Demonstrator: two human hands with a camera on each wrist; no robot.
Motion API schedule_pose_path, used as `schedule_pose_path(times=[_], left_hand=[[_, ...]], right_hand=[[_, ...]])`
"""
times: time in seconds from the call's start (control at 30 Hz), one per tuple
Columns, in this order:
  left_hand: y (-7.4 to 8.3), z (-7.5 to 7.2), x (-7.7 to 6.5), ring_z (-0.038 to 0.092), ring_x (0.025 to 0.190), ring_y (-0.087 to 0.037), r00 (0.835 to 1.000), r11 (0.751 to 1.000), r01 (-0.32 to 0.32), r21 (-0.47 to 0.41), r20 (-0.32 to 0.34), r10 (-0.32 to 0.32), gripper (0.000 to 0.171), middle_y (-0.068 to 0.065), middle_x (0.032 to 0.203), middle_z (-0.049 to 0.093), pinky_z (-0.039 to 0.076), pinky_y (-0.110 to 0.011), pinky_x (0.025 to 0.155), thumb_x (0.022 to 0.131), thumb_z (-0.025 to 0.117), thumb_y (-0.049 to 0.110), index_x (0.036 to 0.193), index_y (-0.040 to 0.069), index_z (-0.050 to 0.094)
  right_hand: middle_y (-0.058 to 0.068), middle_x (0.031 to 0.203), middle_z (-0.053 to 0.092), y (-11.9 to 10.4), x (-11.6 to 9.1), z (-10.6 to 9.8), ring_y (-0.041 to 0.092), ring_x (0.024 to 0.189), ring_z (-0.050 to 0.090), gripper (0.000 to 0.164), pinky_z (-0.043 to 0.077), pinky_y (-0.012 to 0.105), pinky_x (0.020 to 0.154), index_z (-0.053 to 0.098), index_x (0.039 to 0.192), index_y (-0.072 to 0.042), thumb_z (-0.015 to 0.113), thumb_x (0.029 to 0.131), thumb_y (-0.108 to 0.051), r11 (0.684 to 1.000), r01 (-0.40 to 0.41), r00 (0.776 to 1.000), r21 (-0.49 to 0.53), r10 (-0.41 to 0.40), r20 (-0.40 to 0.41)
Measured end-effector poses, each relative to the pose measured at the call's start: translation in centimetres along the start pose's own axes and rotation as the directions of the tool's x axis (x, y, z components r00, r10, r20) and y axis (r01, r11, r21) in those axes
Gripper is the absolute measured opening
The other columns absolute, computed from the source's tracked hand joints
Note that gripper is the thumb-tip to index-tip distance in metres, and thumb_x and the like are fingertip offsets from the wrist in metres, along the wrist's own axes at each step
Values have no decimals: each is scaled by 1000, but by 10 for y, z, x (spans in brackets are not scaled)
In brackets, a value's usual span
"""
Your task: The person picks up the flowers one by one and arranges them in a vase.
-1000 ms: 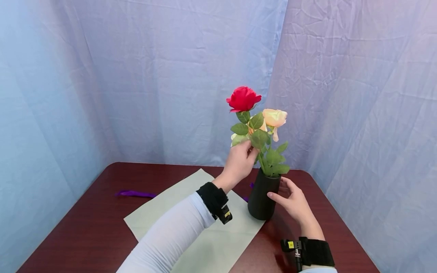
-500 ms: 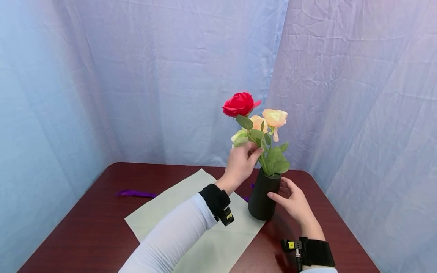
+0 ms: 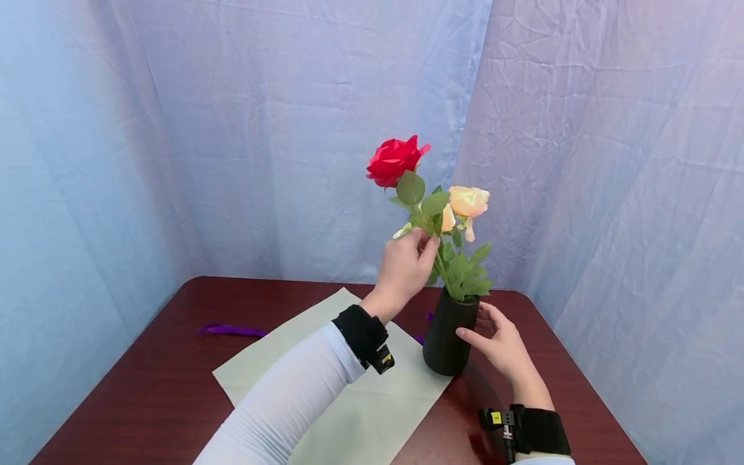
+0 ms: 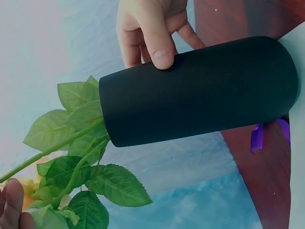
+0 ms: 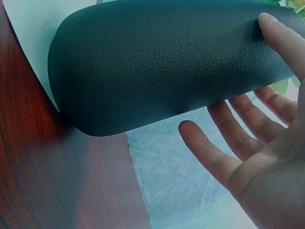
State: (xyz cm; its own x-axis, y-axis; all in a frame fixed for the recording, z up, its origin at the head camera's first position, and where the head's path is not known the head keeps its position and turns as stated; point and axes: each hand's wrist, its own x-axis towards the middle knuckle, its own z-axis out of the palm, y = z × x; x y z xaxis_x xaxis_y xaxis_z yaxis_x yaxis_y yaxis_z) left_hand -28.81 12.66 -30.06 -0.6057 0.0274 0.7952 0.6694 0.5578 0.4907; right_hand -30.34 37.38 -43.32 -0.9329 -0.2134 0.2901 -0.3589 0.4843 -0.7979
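Note:
My left hand [image 3: 403, 270] pinches the stem of a red rose [image 3: 395, 161] between thumb and fingers. The bloom leans left above the hand, and the green stem [image 4: 56, 147] runs down into a black vase [image 3: 446, 341]. At the vase's right side, my right hand [image 3: 504, 345] holds it near the upper half, thumb on the front and fingers toward the back. A peach rose [image 3: 468, 201] and leaves [image 3: 465, 274] stand in the vase. Another peach bloom and a pale green one are partly hidden behind the left hand and leaves.
Pale green wrapping paper [image 3: 349, 403] lies on the dark red table [image 3: 116, 394], near the vase's base. Purple ribbon [image 3: 232, 330] lies to the left, with another bit of purple [image 4: 257, 138] beside the vase. Blue cloth hangs around the table.
The red rose dipped left, then rose higher and farther left with my left hand. My right hand and the vase have hardly moved.

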Motion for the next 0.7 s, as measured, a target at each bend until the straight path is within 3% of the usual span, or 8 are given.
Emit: schedule_pose_path(times=[0.17, 0.4, 0.7], left_hand=[[0, 5, -5, 52, 56, -8, 1000, 997, 11, 76, 10, -12, 23, 4, 66, 57, 41, -21, 52, 103, 63, 24, 84, 11, 64], [-2, 13, -13, 54, 55, -5, 993, 991, 60, 120, 92, -71, 24, 7, 65, 60, 43, -19, 51, 102, 65, 27, 82, 13, 67], [-5, 26, -22, 58, 60, -4, 981, 981, 70, 182, 168, -101, 22, 8, 70, 65, 44, -15, 53, 101, 67, 31, 89, 13, 73]], right_hand=[[17, 141, 56, 0, -1, 0, 38, 130, 54, 79, 49, 58, 97, 42, 153, -14, 78, 90, -44, 1000, -13, 1000, -8, 13, -3], [17, 140, 56, -2, -1, 1, 38, 130, 54, 78, 49, 59, 98, 42, 153, -15, 78, 90, -45, 1000, -13, 1000, 2, 13, 0], [18, 140, 56, -1, -2, 0, 39, 129, 55, 77, 50, 58, 96, 42, 152, -13, 78, 91, -43, 1000, 3, 1000, -3, -3, -6]])
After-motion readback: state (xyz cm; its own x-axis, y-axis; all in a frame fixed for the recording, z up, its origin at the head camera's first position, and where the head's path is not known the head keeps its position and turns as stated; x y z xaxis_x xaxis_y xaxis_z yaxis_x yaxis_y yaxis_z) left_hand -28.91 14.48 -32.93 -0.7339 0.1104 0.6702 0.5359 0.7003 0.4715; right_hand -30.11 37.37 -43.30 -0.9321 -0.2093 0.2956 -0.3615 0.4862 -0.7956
